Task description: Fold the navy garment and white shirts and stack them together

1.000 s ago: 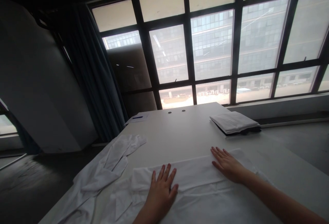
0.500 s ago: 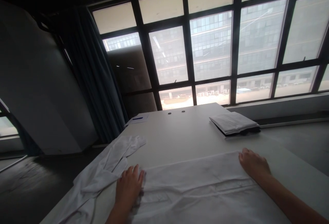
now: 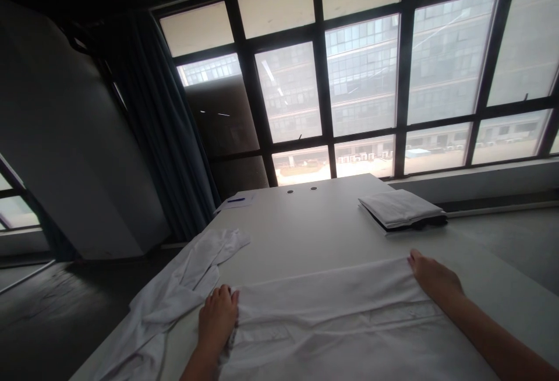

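A white garment (image 3: 336, 305), perhaps a shirt, lies spread across the near part of the table, its far edge running between both hands. My left hand (image 3: 218, 317) is closed on the garment's left far corner, fingers curled over the fabric. At the right far corner, my right hand (image 3: 432, 276) pinches the cloth between thumb and fingers. Shallow creases cross the fabric, and its near part runs out of the picture. Just left of my left hand lies another crumpled white garment (image 3: 179, 299) along the table's left edge.
A folded stack of white and dark cloth (image 3: 402, 209) sits at the table's right side. Farther back on the white table (image 3: 297, 223) are a sheet of paper (image 3: 247, 201) with a blue pen (image 3: 236, 200) and two round cable holes. A curtain and large windows stand behind.
Both hands have gone from lying on the cloth with looser fingers to gripping its far corners. The view has shifted slightly; the other cloths stay in place.
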Available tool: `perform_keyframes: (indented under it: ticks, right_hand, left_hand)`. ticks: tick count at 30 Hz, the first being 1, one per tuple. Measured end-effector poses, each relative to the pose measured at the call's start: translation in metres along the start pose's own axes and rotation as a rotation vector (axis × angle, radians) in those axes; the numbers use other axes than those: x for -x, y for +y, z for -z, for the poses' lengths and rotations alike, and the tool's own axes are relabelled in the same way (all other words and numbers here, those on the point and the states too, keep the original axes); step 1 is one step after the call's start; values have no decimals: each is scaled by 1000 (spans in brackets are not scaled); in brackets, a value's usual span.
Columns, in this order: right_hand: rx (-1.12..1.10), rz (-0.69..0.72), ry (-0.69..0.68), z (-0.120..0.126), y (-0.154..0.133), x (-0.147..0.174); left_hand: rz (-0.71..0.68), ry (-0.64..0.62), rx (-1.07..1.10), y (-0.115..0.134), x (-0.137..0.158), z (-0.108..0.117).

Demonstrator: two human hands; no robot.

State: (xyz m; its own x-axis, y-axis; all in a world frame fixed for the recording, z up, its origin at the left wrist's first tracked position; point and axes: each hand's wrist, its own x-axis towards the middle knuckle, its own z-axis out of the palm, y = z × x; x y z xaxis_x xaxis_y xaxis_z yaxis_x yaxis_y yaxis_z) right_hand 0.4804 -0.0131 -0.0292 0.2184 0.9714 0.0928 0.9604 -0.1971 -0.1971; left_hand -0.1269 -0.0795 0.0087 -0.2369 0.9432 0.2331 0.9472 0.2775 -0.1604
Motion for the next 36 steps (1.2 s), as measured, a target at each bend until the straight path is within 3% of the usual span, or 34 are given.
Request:
perform_keyframes:
  ticks: [8, 16, 20, 22, 25, 28, 31, 33, 36]
  right_hand:
    - [8, -12, 20, 0, 7, -1]
    - [-3, -18, 15, 3, 4, 2]
    - [17, -17, 4, 4, 4, 2]
    - [43, -9, 40, 7, 2, 3]
    - [98, 52, 231, 15, -12, 9]
    - [31, 267, 306, 18, -45, 25]
    - [-128, 587, 131, 8, -84, 49]
    - [-168, 715, 9, -4, -100, 61]
    - [-154, 701, -78, -17, -97, 61]
  left_hand:
    - [15, -35, 36, -18, -8, -4]
    - [40, -11, -69, -13, 0, -1]
    - [49, 102, -53, -9, 1, 10]
    - [-7, 213, 36, -1, 0, 20]
    - [-246, 302, 209, 22, 1, 29]
    - [-513, 214, 284, 51, 10, 24]
    - [-638, 12, 311, 71, 21, 10]
    - [-603, -105, 299, 75, 25, 4]
    - [-446, -178, 245, 67, 26, 2]
